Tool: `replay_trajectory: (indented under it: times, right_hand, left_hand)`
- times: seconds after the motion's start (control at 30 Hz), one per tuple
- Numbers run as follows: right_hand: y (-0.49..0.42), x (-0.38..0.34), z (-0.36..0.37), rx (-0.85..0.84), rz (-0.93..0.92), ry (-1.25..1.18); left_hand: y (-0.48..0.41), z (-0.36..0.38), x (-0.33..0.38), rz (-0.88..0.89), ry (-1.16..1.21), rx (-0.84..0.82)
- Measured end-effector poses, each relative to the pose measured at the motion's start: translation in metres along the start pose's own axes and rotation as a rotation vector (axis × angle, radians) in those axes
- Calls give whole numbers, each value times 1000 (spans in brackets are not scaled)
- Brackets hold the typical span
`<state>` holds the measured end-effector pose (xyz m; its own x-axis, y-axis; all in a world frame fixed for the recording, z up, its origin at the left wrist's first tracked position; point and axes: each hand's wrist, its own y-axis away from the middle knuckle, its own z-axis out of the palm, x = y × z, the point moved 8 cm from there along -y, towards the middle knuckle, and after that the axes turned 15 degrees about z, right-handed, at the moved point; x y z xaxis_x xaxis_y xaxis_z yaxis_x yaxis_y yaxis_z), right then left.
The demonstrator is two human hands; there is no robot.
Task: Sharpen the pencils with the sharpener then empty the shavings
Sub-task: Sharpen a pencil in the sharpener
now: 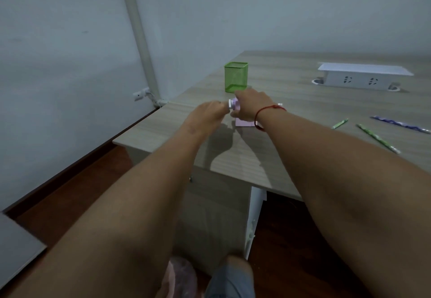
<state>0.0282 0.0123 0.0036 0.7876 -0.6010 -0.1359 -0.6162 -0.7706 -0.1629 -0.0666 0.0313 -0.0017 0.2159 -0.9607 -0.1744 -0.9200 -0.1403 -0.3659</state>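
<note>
Nearest us, down by the floor, a pink plastic bag (179, 274) lies beside a knee (229, 279) in blue cloth. Both bare forearms reach out over the wooden counter (233, 158). We see the left hand (210, 113) with its fingertips bunched together, pinching the white round end of the lilac sharpener (235, 106). The right hand (250, 105), a red string (268, 111) about its wrist, curls over the sharpener's body from above and grips it. The sharpener sits between the two hands, low over the counter near its left edge. Well off to the right, three pencils (377, 138) lie loose on the counter, two green and one blue. Just beyond the hands stands a green mesh cup (236, 77), and farther right a white socket box (363, 76).
</note>
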Motion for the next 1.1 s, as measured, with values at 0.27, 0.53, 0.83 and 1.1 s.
replay_trajectory:
  times: [0.27,0.53,0.83,1.1]
  right_hand:
    - [-4,0,2,-9,-49,-41]
    - [-7,1,5,25,-96,-67]
    - [-7,3,5,30,-79,-15]
    - [-7,6,2,-1,-34,-29]
  left_hand:
    - [-2,45,-5,-56,-21,-193]
    - [-34,54,-37,-68,22,-253]
    - [-54,12,-43,56,-173,-101]
    - [-37,-22,-22,100,-126,120]
